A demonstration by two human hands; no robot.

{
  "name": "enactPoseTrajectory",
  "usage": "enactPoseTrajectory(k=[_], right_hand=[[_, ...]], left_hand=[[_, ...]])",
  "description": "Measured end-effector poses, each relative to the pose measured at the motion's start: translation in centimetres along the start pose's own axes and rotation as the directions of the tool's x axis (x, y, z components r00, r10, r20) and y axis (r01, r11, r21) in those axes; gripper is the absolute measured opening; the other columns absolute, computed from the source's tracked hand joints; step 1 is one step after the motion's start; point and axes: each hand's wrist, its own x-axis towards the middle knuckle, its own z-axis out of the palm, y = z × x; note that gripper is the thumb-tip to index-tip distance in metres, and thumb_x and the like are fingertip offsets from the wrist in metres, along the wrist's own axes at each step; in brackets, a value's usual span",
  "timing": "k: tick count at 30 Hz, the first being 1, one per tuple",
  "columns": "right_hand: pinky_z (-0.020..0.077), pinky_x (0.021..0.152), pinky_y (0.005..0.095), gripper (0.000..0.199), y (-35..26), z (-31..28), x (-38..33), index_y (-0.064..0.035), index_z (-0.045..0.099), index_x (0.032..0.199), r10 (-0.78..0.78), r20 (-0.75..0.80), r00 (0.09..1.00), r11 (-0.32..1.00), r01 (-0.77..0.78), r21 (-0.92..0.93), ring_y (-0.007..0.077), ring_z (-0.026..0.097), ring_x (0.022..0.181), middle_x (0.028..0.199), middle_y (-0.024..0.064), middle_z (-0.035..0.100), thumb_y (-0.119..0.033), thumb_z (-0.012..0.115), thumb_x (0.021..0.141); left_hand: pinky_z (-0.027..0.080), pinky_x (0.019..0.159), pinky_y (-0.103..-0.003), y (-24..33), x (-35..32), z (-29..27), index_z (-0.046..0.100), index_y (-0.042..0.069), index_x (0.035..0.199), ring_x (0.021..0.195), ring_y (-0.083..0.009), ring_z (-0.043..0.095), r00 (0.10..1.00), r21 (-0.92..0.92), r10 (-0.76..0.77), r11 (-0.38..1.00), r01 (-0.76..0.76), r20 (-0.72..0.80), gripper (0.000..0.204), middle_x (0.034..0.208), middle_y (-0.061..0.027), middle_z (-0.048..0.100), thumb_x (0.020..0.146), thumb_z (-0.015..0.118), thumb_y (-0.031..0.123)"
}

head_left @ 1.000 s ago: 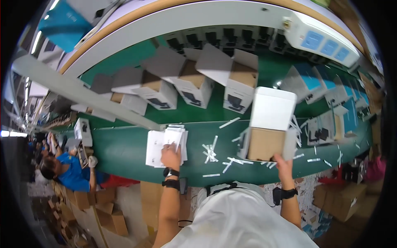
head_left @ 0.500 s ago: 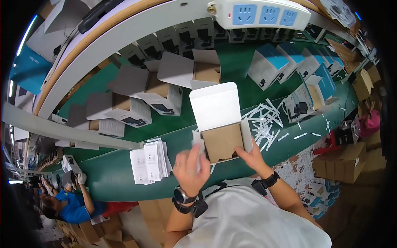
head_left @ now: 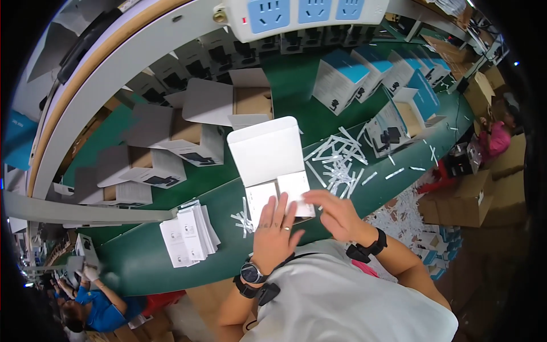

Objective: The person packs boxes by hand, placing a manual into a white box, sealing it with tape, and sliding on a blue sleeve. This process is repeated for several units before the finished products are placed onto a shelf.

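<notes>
In front of me on the green bench stands a small white carton (head_left: pixel 266 153), its lid raised and leaning away from me. Its two side flaps are folded inward over the top, a left flap (head_left: pixel 260 196) and a right flap (head_left: pixel 292 184), hiding the contents. My left hand (head_left: pixel 276 231) lies with fingers stretched out over the flaps and the near edge. At the right flap, my right hand (head_left: pixel 337 215) touches with its fingertips, fingers slightly bent and apart, holding nothing. Both hands are open.
Left of the carton lies a stack of white leaflets (head_left: pixel 191 231); a pile of white strips (head_left: pixel 341 162) lies to its right. Open boxes (head_left: pixel 199 142) stand behind, blue-topped boxes (head_left: pixel 342 77) at far right. A power strip (head_left: pixel 307 17) hangs above. A co-worker (head_left: pixel 97 308) sits at left.
The side flaps, upright before with brown cardboard showing between them, are now folded inward and cover it. My left hand has moved onto the flaps. The whole view has shifted, so things appear further left.
</notes>
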Motion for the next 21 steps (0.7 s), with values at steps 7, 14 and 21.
enactPoseTrajectory(k=[7, 14, 21], right_hand=[[0.0525, 0.06, 0.0358, 0.011, 2.7, -0.4, 3.8, -0.0069, 0.065, 0.092, 0.016, -0.381, 0.924, 0.958, -0.123, -0.258, 0.0296, 0.068, 0.073, 0.084, 0.0087, 0.067, -0.014, 0.071, 0.086], [0.0512, 0.054, 0.0371, 0.01, 2.6, -0.2, 4.1, -0.0099, 0.063, 0.086, 0.002, -0.404, 0.915, 0.94, -0.14, -0.312, 0.0278, 0.065, 0.065, 0.078, 0.0052, 0.063, -0.014, 0.071, 0.083], [0.0535, 0.06, 0.0346, 0.011, 1.7, 1.7, 5.4, -0.0095, 0.068, 0.083, 0.023, -0.396, 0.918, 0.977, -0.104, -0.185, 0.0274, 0.067, 0.074, 0.089, 0.005, 0.064, -0.014, 0.077, 0.079]], left_hand=[[0.041, 0.11, -0.048, -1.1, -0.7, 2.4, 0.052, 0.006, 0.141, 0.137, -0.0392, 0.043, 0.997, 0.146, 0.044, 0.989, -0.035, -0.057, 0.065, 0.15, -0.0141, 0.046, 0.081, 0.074, 0.016], [0.041, 0.111, -0.046, -0.7, -0.6, 2.0, 0.052, 0.006, 0.142, 0.138, -0.0369, 0.043, 0.998, 0.153, 0.037, 0.988, -0.029, -0.05, 0.064, 0.15, -0.0141, 0.046, 0.082, 0.073, 0.016], [0.041, 0.111, -0.043, -0.8, -0.5, 2.0, 0.052, 0.002, 0.14, 0.137, -0.0331, 0.047, 0.998, 0.138, 0.033, 0.99, -0.025, -0.054, 0.057, 0.148, -0.017, 0.049, 0.087, 0.067, 0.015]])
